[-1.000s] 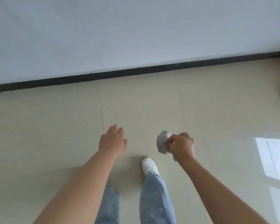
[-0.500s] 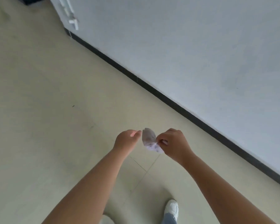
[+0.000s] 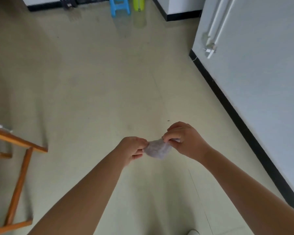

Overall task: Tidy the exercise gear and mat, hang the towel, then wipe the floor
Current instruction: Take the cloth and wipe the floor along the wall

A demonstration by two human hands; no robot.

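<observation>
A pale tiled floor (image 3: 92, 78) fills most of the view, with a grey wall (image 3: 261, 82) and its black skirting (image 3: 231, 106) running along the right, a wooden frame (image 3: 20, 175) at the left edge, and a blue stool (image 3: 120, 5) beside a green bottle (image 3: 138, 3) far off at the top. Both bare forearms reach out over the floor, holding a small crumpled grey cloth (image 3: 158, 149) in the air between them. The left hand (image 3: 131, 149) pinches its left edge and the right hand (image 3: 185, 141) pinches its upper right edge, fingers closed on it.
</observation>
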